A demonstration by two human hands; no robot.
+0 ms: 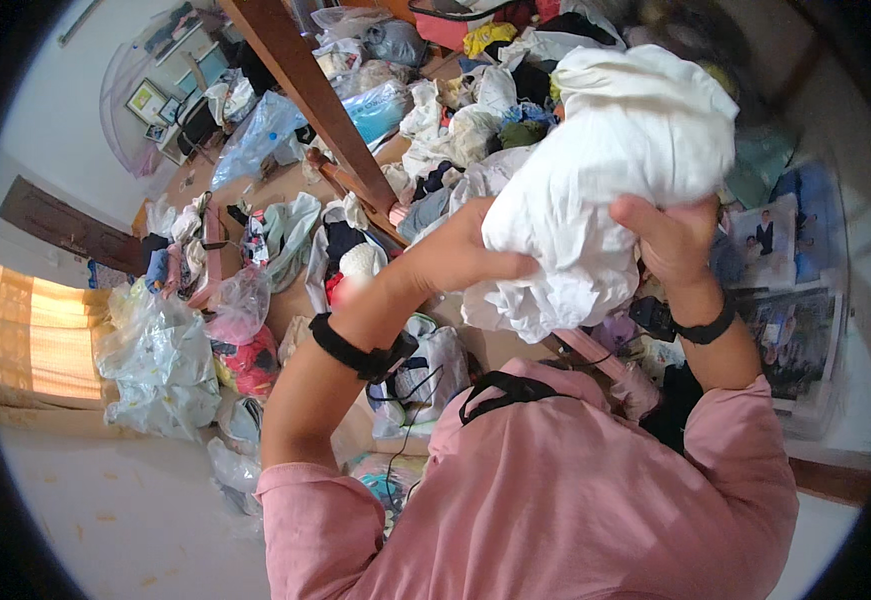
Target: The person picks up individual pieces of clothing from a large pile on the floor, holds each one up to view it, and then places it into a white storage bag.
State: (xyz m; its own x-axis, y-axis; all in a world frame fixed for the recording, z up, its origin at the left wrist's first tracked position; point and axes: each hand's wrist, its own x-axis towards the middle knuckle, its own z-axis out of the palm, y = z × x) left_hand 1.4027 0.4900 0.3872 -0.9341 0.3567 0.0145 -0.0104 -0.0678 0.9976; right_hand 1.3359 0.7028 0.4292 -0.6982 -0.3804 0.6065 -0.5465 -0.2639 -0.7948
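Observation:
Both my hands hold up a bundled white cloth, crumpled into a thick roll with its lower edge hanging loose. My left hand grips its left side, thumb laid across the front and the other fingers hidden behind the fabric. At the lower right of the bundle, my right hand is closed on it with the thumb up against the front. Whether the cloth is a garment or a sheet, I cannot tell. Each wrist has a black strap, the left one with a small dark device on it.
Heaps of clothes cover the floor ahead. A wooden post slants across the upper left. Clear plastic bags lie at the left, and a red-and-white bag stands at the far side. Framed photographs rest at the right.

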